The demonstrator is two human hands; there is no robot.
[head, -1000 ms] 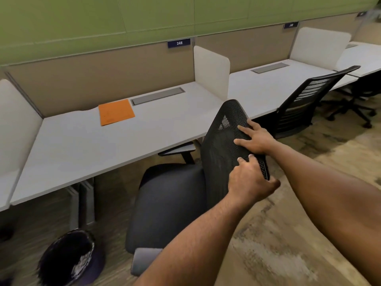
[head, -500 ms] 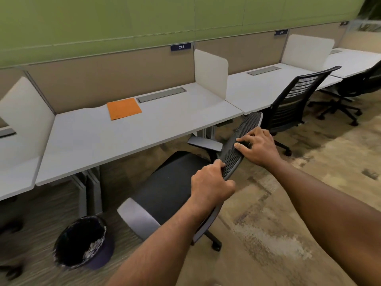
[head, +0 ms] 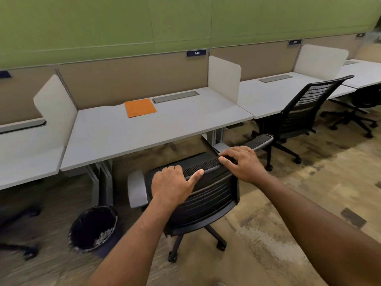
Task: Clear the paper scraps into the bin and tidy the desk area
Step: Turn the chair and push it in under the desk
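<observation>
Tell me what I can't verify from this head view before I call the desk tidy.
- Bin contents: dark interior, blurred; pale flecks at the rim, scraps not identifiable.
- Floor under the desk: shadowed, partly hidden by the chair.
- Left hand fingers: curled over the chair's top edge, out of sight.
- Orange sheet: any writing too small.
- Far-right sign: blurred, unreadable.
- Chairs at the left edge: cut off, blurred.

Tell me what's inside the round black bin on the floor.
The round black bin holds pale paper scraps against its right inner wall. The rest of the interior is dark, so the bottom cannot be seen.
</observation>
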